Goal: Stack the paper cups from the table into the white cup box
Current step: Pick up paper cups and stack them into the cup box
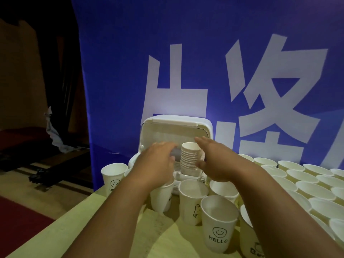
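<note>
The white cup box [202, 125] stands at the back of the table with its lid raised. Inside it rises a stack of nested paper cups [189, 157]. My left hand [158, 162] hovers just left of the stack, its fingers loosely bent toward it and holding nothing I can see. On the stack's right side is my right hand [216, 162], fingers stretched out past the top cup and thumb close to the stack's side. Loose paper cups stand in front of the box, one with a smiley and HELLO [218, 226], another with a small bear [191, 202].
Several rows of white paper cups [314, 190] fill the table's right side. Another HELLO cup [113, 175] stands at the left, near the edge of the pale wooden table [78, 226]. A blue banner [186, 62] hangs right behind the box.
</note>
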A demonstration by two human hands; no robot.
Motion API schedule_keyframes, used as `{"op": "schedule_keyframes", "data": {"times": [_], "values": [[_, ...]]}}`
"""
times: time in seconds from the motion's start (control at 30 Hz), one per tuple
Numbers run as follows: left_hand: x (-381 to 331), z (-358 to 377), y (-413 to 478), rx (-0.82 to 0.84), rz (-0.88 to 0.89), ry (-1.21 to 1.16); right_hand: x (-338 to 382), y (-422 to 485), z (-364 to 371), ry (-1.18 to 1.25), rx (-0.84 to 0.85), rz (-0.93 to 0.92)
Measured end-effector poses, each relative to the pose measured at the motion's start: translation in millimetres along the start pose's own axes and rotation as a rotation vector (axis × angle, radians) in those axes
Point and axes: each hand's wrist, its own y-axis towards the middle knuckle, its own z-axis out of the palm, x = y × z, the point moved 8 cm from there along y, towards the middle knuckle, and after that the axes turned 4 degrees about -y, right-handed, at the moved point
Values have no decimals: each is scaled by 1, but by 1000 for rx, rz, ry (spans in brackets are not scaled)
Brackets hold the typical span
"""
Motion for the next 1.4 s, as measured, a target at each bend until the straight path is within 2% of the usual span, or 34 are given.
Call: {"op": "schedule_keyframes", "data": {"times": [0.1,0.2,0.33,0.43,0.53,0.67,0.8,0.93,1.03,1.2,1.3,1.4], "values": [[23,-30,0,-84,-109,78,13,-6,-18,45,-113,-17],[44,-46,-3,-90,-222,176,40,-16,-21,70,-83,-84],[60,-41,-8,52,-353,219,83,-31,17,-10,185,-245],[66,-29,-12,200,-412,228,89,-34,49,-171,331,-250],[68,-16,-16,321,-437,208,86,-31,60,-258,351,-236],[66,-9,-15,342,-409,219,83,-28,60,-269,335,-236],[63,-19,-10,235,-372,215,81,-24,46,-122,250,-245],[51,-35,-5,0,-275,111,67,-19,16,163,158,-202],[33,-49,-4,-208,-135,-14,44,-13,-14,286,-26,-133],[7,-61,-7,-527,128,-138,1,-9,-57,347,-362,45],[-2,-49,-8,-587,223,-174,-21,-14,-70,354,-547,158],[-9,-35,-5,-596,283,-198,-33,-20,-75,397,-653,243]]}}
